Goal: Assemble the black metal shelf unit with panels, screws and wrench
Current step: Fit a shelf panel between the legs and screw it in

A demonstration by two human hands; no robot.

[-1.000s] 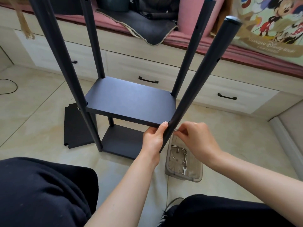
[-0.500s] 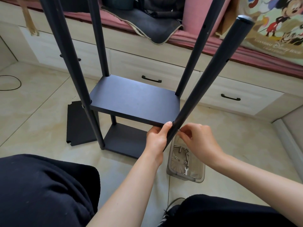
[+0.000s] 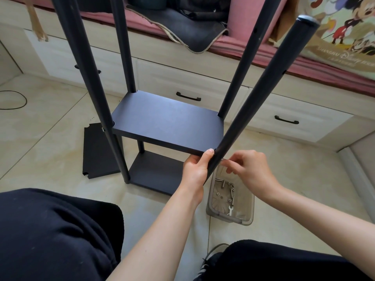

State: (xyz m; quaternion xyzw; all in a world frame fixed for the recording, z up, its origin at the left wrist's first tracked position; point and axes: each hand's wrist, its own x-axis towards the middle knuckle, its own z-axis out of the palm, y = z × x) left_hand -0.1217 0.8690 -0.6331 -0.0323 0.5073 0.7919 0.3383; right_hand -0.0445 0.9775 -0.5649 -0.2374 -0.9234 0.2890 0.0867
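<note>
— Two boards already fixed between four black poles; third board flat on the floor tiles, left of the frame, not yet fitted.

— And the hands?

— Left hand wrapped round the near right pole just below the upper board's corner, thumb up against the board edge. Probably steadying pole and board so the holes line up.

— Right hand?

— Fingertips pinched together at the outer side of that same pole, level with the board. Looks like a screw being started by hand (something thin glints at the fingertips, too small to name for certain).

— No wrench yet?

— None in hand. Small wrench lying in the clear plastic tub on the floor, right under the working corner, along with loose screws. Kept close so a reach down is enough.

— Frame upright?

— Standing on the floor, lower board at the base, poles fanning outward at the top. Near right pole shows spare holes higher up, likely for the board on the floor.

— Next concern?

— Keeping the corner tight while the screw bites; any slip of the left grip could knock the hole out of line.
</note>
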